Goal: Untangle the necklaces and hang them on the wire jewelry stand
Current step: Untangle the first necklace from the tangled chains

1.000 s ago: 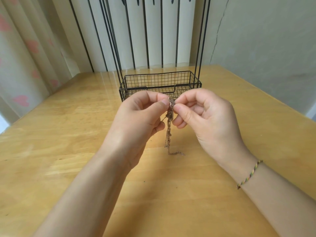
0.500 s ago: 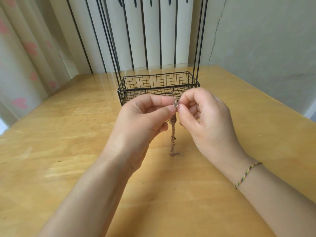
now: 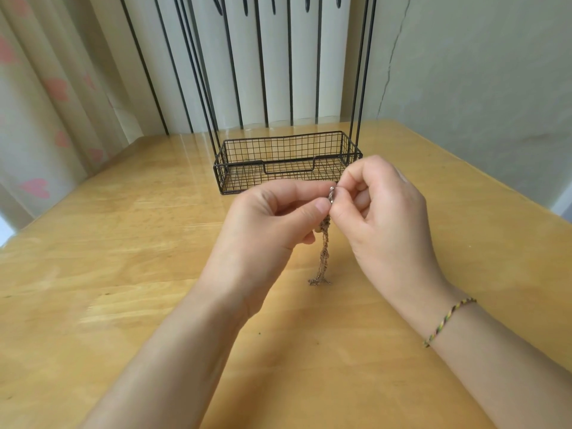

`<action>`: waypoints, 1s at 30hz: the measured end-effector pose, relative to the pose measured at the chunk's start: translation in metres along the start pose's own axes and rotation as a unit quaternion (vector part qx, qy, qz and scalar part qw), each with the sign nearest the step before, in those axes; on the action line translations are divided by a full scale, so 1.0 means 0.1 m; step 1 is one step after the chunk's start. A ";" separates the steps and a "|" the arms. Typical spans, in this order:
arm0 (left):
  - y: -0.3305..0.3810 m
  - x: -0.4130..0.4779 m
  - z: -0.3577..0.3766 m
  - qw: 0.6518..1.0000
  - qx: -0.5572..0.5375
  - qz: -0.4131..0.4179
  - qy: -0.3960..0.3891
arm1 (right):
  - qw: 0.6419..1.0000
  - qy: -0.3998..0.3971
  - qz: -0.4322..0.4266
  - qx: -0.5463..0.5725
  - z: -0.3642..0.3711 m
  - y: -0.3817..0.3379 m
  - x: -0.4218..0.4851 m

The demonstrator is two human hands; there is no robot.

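The necklaces (image 3: 323, 252) are thin brownish chains, twisted together into 1 tangled strand that hangs roughly upright. The top end carries a small silvery piece and is pinched between the fingertips of the left hand (image 3: 272, 230) and the right hand (image 3: 387, 221). The bottom end splays out where it touches the surface (image 3: 123, 274). The wire stand (image 3: 289, 172) is black and stands upright on the surface just behind the hands. It has a rectangular mesh basket at its base, and thin rods rise past the top edge of view.

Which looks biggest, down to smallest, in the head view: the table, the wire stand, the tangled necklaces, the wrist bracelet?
1. table
2. wire jewelry stand, though its top is cut off
3. tangled necklaces and bracelet: they look similar, and the bracelet sits nearer the camera, so I won't rank them.
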State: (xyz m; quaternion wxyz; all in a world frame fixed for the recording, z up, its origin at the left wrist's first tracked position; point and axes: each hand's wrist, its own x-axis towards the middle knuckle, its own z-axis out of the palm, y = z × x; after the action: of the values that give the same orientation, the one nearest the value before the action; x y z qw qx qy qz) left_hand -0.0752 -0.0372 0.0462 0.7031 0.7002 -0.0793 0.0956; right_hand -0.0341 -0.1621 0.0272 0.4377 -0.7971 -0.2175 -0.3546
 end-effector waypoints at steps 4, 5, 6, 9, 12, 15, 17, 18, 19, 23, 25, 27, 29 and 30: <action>-0.03 0.00 0.05 0.999 -0.002 0.004 0.041 | 1.000 -0.011 -0.006 0.003 0.01 -0.03 -0.01; -0.04 0.00 0.07 0.999 0.007 0.009 0.048 | 1.000 -0.018 -0.005 0.013 0.01 -0.04 -0.01; -0.05 0.00 0.08 0.998 0.016 0.014 0.054 | 0.999 -0.025 -0.001 0.029 0.01 -0.05 -0.01; -0.06 0.02 0.06 0.997 0.033 0.013 0.074 | 0.991 -0.048 0.037 0.116 0.02 -0.09 -0.01; -0.06 0.03 0.03 0.996 0.042 0.007 0.081 | 0.966 -0.086 0.100 0.223 0.00 -0.13 0.00; -0.06 0.03 0.02 0.995 0.060 0.009 0.081 | 0.938 -0.121 0.146 0.290 -0.03 -0.15 0.01; -0.06 0.03 0.02 0.994 0.074 0.015 0.083 | 0.922 -0.129 0.176 0.320 -0.05 -0.15 0.03; -0.06 0.02 0.01 0.993 0.084 0.020 0.085 | 0.915 -0.130 0.192 0.330 -0.06 -0.15 0.04; -0.06 0.02 0.01 0.991 0.094 0.026 0.088 | 0.909 -0.131 0.210 0.335 -0.07 -0.14 0.05; -0.06 0.02 0.01 0.985 0.135 0.047 0.092 | 0.865 -0.149 0.299 0.374 -0.10 -0.13 0.07; -0.06 0.02 0.01 0.981 0.163 0.055 0.087 | 0.828 -0.164 0.344 0.412 -0.11 -0.13 0.09; -0.07 0.02 0.02 0.978 0.184 0.059 0.083 | 0.796 -0.175 0.374 0.442 -0.13 -0.13 0.12; -0.07 0.02 0.02 0.977 0.187 0.066 0.083 | 0.779 -0.183 0.390 0.456 -0.14 -0.12 0.13; -0.07 0.02 0.01 0.976 0.188 0.074 0.084 | 0.775 -0.184 0.396 0.458 -0.15 -0.11 0.13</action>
State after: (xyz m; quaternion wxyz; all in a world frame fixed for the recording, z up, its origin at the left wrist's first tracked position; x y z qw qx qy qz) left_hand -0.0713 -0.0381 0.0401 0.5542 0.8015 -0.0520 0.2187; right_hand -0.0380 -0.1687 0.0487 0.8043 -0.5684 -0.0957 0.1445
